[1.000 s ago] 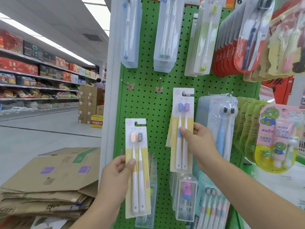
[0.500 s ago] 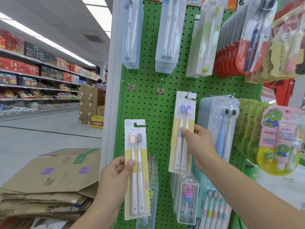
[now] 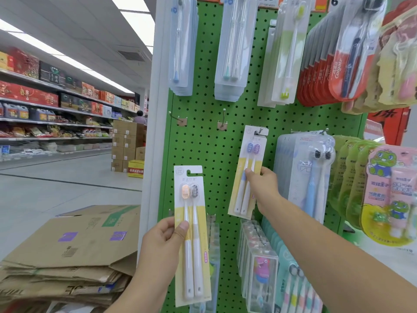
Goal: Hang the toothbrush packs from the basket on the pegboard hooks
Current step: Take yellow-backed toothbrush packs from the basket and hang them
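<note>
My right hand (image 3: pixel 262 184) pinches a yellow-and-white two-brush toothbrush pack (image 3: pixel 244 195) against the green pegboard (image 3: pixel 214 145). The pack's top slot sits at a metal hook (image 3: pixel 260 131), and the pack hangs slightly tilted. My left hand (image 3: pixel 162 242) grips a second, matching toothbrush pack (image 3: pixel 191 256) upright in front of the board's left side, lower than the first. Two bare hooks (image 3: pixel 174 117) (image 3: pixel 223 118) stick out of the board above it. The basket is out of view.
Other toothbrush packs (image 3: pixel 230 48) fill the top row and the right side (image 3: pixel 311 177), and more hang below (image 3: pixel 259 267). Flattened cardboard boxes (image 3: pixel 74 251) are stacked at lower left. An aisle with stocked shelves (image 3: pixel 56 109) runs to the left.
My right hand has lifted its pack up to the hook, so the slot now sits on it. My left hand and its pack have stayed nearly still.
</note>
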